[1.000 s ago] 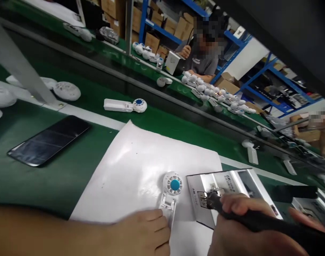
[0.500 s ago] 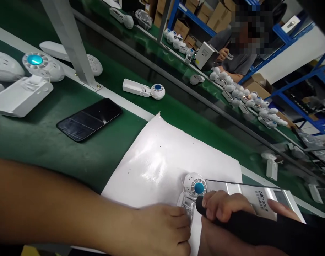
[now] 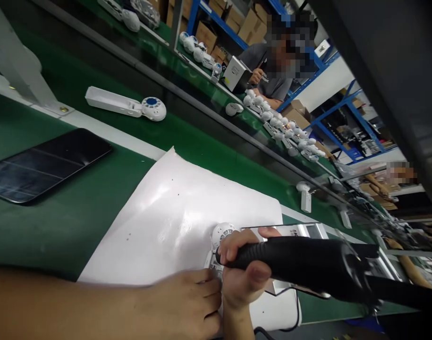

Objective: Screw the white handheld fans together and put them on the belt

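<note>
Two hands meet over a white fan-headed device [image 3: 221,232] on a white sheet [image 3: 159,226], one steadying it, one gripping a black tool [image 3: 300,264].
The left hand [image 3: 198,302] has its fingers curled and clamped on the device's near part, which it mostly hides; the right hand [image 3: 246,269], just to its right, is wrapped around the tool's left end, over the device, though whether the tip touches cannot be told. A silver box [image 3: 313,230] lies to the right, partly behind the tool. A black phone [image 3: 49,165] lies to the left, and a second white device [image 3: 120,104] rests beyond it on a green surface [image 3: 201,151]. At the far side a person [image 3: 265,71] sits near a cluster of white devices [image 3: 283,127].
</note>
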A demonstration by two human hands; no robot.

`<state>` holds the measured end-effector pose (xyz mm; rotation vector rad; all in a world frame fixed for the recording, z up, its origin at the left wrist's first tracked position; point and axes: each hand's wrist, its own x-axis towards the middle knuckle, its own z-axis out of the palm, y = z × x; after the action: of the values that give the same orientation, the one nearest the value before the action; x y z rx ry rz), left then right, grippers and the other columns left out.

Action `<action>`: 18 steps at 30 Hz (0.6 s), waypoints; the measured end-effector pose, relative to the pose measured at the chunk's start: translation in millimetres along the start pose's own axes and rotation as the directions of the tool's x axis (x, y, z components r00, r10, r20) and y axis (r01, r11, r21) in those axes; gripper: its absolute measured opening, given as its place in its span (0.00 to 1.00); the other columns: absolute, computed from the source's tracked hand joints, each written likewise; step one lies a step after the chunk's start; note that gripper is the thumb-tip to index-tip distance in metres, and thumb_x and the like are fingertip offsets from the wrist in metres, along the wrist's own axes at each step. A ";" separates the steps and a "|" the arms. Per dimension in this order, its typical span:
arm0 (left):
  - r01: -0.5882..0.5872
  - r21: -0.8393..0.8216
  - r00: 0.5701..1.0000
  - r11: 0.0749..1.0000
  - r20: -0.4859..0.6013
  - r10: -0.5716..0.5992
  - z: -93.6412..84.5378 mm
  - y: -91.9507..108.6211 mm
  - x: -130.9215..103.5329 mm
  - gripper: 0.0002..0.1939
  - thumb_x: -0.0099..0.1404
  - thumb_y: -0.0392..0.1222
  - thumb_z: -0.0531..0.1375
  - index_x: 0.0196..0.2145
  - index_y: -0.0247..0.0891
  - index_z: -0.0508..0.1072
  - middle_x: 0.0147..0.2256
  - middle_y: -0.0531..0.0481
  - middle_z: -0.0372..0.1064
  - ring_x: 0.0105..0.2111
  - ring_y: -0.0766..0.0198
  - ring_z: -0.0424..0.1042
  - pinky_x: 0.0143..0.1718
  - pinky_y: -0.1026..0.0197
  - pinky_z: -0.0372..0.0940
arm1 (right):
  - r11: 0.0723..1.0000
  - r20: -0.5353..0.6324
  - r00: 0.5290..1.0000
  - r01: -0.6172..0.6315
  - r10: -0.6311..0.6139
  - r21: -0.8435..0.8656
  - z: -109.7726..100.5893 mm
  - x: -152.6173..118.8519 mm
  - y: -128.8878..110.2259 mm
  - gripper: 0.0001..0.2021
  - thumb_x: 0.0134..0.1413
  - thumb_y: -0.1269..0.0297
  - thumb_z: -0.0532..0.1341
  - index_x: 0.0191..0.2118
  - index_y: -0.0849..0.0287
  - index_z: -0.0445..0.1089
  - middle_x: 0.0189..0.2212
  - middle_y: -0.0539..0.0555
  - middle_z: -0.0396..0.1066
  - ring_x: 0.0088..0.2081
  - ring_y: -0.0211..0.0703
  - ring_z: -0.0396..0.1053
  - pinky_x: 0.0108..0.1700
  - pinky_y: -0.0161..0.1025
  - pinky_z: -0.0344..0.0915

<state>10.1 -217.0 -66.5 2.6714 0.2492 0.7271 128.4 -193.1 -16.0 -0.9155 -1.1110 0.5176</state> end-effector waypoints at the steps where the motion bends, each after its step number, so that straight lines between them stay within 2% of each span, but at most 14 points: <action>1: -0.057 0.008 0.998 0.998 0.005 0.057 -0.6 -0.6 0.8 0.05 0.72 0.43 0.64 0.41 0.41 0.76 0.39 0.49 0.77 0.43 0.55 0.72 0.58 0.54 0.63 | 1.000 0.009 1.000 0.002 -0.002 0.008 -0.9 1.6 -5.4 0.24 0.64 0.37 0.63 0.52 0.50 0.61 0.21 0.38 0.63 0.16 0.35 0.56 0.20 0.35 0.59; 2: -0.094 0.021 0.996 0.995 0.008 0.094 -1.5 -1.1 1.6 0.04 0.72 0.41 0.64 0.40 0.39 0.76 0.37 0.48 0.76 0.41 0.54 0.72 0.56 0.53 0.63 | 1.000 0.002 1.000 0.016 -0.016 0.009 -3.2 4.2 -12.9 0.25 0.64 0.36 0.63 0.53 0.49 0.61 0.21 0.39 0.64 0.16 0.36 0.57 0.20 0.36 0.61; 4: -0.104 0.036 0.995 0.994 0.017 0.103 -3.7 -1.3 2.5 0.05 0.69 0.41 0.66 0.36 0.39 0.74 0.34 0.47 0.74 0.37 0.53 0.69 0.49 0.52 0.65 | 0.995 -0.111 0.989 0.091 -0.096 -0.052 -13.4 13.0 -31.5 0.26 0.67 0.35 0.60 0.56 0.49 0.61 0.22 0.40 0.65 0.18 0.38 0.58 0.22 0.40 0.64; 6: -0.099 0.034 0.995 0.995 0.035 0.098 -5.2 -1.1 2.6 0.08 0.67 0.42 0.68 0.35 0.39 0.73 0.33 0.47 0.72 0.34 0.54 0.67 0.43 0.53 0.65 | 0.956 -0.278 0.929 0.181 -0.243 -0.229 -31.2 25.7 -46.8 0.22 0.72 0.38 0.53 0.57 0.49 0.61 0.21 0.41 0.64 0.19 0.39 0.57 0.24 0.42 0.65; 8: -0.098 0.032 0.994 0.995 0.049 0.096 -5.4 -1.2 1.9 0.08 0.66 0.43 0.69 0.36 0.39 0.73 0.33 0.46 0.72 0.34 0.54 0.66 0.41 0.53 0.64 | 0.893 -0.266 0.901 0.225 -0.344 -0.390 -53.2 38.7 -51.9 0.20 0.75 0.41 0.47 0.53 0.50 0.63 0.20 0.41 0.61 0.18 0.39 0.54 0.23 0.42 0.62; 9: -0.098 0.033 0.994 0.995 0.055 0.096 -5.2 -1.4 1.5 0.08 0.66 0.43 0.69 0.37 0.39 0.73 0.34 0.46 0.72 0.34 0.54 0.66 0.42 0.53 0.64 | 0.870 -0.229 0.900 0.250 -0.371 -0.426 -63.7 43.9 -50.5 0.20 0.75 0.41 0.47 0.52 0.51 0.63 0.19 0.41 0.61 0.17 0.40 0.54 0.21 0.42 0.60; 12: -0.102 0.030 0.993 0.994 0.066 0.100 -4.7 -2.1 0.4 0.08 0.65 0.43 0.69 0.37 0.39 0.74 0.36 0.46 0.73 0.35 0.54 0.67 0.42 0.53 0.64 | 0.851 -0.216 0.882 0.296 -0.418 -0.434 -84.2 50.6 -40.7 0.19 0.72 0.42 0.54 0.53 0.53 0.63 0.20 0.42 0.62 0.18 0.41 0.56 0.22 0.43 0.61; 14: -0.100 0.027 0.994 0.995 0.056 0.098 -5.4 -2.2 0.0 0.08 0.66 0.43 0.69 0.37 0.39 0.74 0.36 0.45 0.74 0.35 0.54 0.67 0.44 0.53 0.64 | 0.866 -0.238 0.883 0.287 -0.405 -0.410 -85.5 48.1 -37.7 0.20 0.71 0.42 0.56 0.53 0.52 0.64 0.21 0.42 0.62 0.19 0.41 0.57 0.23 0.43 0.62; 18: -0.102 0.011 0.993 0.995 0.069 0.101 -6.7 -1.8 -0.3 0.07 0.68 0.40 0.67 0.38 0.36 0.74 0.36 0.47 0.72 0.36 0.56 0.67 0.45 0.54 0.64 | 0.956 -0.244 0.954 0.103 -0.173 -0.275 -70.1 35.8 -42.2 0.23 0.71 0.37 0.51 0.56 0.48 0.64 0.19 0.42 0.60 0.18 0.42 0.55 0.23 0.44 0.62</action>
<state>6.2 -213.4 -62.0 2.7330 0.1018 0.6653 203.3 -214.5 27.7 -1.0904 -1.0017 0.1265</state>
